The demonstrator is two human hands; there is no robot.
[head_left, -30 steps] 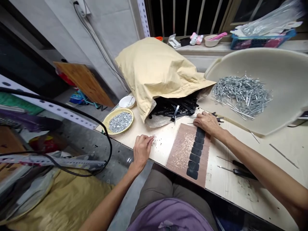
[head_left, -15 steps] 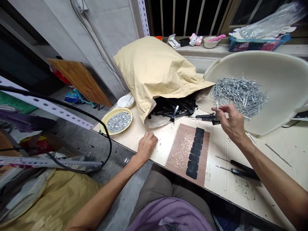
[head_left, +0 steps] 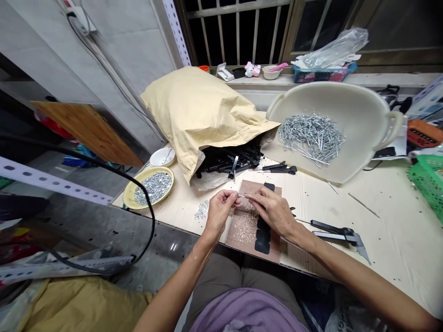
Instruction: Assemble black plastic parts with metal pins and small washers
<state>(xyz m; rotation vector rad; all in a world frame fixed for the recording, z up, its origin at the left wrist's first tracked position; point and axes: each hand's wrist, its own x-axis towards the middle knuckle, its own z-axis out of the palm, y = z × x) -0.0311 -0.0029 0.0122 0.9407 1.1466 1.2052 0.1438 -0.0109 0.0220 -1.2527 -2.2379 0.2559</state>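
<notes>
My left hand is closed in a pinch above the left edge of a brown board. Opposite it, my right hand is pinched too, its fingertips almost meeting the left ones. A thin metal pin spans the small gap between the fingertips; both hands appear to grip it. A row of black rounded pads lies on the board, partly covered by my right hand. Beside my left hand, small metal washers are scattered on the table. A large pale basin holds a heap of metal pins.
A yellow bowl of small metal pieces and a white dish stand left. Behind lies a paper sack with black parts at its mouth. Black-handled tools lie right. A black cable loops at left.
My right hand has come from beside the basin to the board, meeting my left hand, which lifted off the table edge. Small washers now show near where it rested. The view has turned rightward.
</notes>
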